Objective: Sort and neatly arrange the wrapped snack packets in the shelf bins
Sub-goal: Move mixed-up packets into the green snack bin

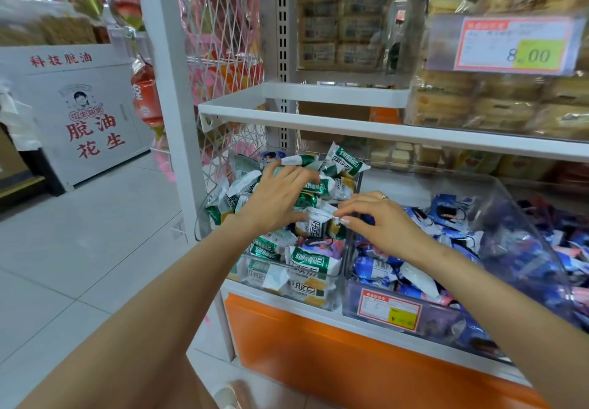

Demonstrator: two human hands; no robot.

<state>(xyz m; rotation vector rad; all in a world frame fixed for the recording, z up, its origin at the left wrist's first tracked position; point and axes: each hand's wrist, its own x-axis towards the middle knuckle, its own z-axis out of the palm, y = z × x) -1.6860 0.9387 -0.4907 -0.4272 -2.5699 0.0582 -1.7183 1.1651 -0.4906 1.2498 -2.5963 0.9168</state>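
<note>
both arms fwd, bare | L grip palm down, fingers spread | R grip fingers curled

I'm looking at a shop aisle, grocery type for sure. There's a price card reading 8.00 above a white shelf, plus clear bins of wrapped snacks with a price label.

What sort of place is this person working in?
Most likely a snack aisle in a shop or supermarket: clear shelf bins are heaped with wrapped snack packets, a price tag reading 8.00 hangs higher up, and another price label sits on a bin front.
</note>
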